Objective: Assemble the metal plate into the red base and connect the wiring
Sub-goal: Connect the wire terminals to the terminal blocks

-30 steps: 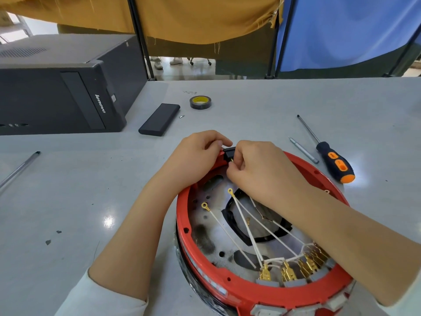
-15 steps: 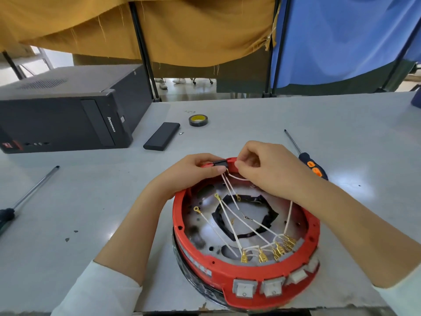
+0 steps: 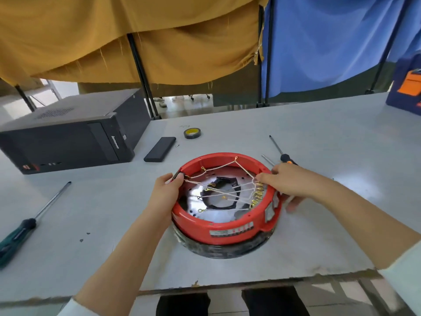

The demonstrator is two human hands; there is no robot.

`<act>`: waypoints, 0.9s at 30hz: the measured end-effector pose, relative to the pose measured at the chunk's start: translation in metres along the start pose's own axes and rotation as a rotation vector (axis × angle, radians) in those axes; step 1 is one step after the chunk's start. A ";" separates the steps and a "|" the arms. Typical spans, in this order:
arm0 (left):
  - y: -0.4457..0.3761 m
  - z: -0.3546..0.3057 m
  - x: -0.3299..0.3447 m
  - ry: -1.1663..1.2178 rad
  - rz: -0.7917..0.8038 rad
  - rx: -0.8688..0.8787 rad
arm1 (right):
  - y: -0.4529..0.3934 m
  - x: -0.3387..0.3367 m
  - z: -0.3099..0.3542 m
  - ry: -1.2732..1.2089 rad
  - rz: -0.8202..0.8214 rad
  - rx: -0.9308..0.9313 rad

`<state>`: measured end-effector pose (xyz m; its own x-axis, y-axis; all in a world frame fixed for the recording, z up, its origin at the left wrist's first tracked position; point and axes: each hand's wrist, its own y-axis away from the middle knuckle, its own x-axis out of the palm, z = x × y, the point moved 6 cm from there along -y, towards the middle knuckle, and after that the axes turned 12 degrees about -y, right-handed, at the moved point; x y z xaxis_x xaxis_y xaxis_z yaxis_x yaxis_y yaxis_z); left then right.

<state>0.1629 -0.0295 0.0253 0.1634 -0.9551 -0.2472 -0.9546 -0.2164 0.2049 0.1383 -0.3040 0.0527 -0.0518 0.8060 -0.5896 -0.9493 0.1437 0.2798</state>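
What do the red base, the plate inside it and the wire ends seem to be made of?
The red base looks like moulded plastic: even colour, soft gloss, rounded edges. The plate inside it looks like bare polished metal, because it reflects light like a mirror and has small drilled holes. The wire ends look like brass or gold-plated metal from their yellow shine; the wires seem to have a whitish covering, perhaps woven.

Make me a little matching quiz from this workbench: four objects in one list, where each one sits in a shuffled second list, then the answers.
Things:
1. tape roll
2. green-handled screwdriver
3. orange-and-black screwdriver
4. computer case

Places:
A. far left, lying on its side
B. near left edge of the table
C. just behind the right hand
D. beyond the red base, mid-table

Pairs: 1-D, 2-B, 3-C, 4-A
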 end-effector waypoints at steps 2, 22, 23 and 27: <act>0.005 0.002 0.000 -0.019 0.052 -0.073 | 0.001 0.001 -0.002 -0.024 0.056 0.029; 0.009 -0.088 -0.045 0.288 -0.179 0.220 | 0.007 -0.034 0.067 -0.765 -0.193 -0.521; 0.009 -0.085 -0.044 0.293 -0.184 0.231 | 0.007 -0.033 0.065 -0.823 -0.181 -0.515; 0.010 -0.062 -0.036 0.250 -0.200 0.242 | 0.002 -0.021 0.049 -0.819 -0.195 -0.485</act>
<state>0.1627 -0.0103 0.0955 0.3788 -0.9254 -0.0154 -0.9241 -0.3773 -0.0602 0.1522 -0.2927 0.1025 0.1778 0.9694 0.1693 -0.9526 0.2127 -0.2175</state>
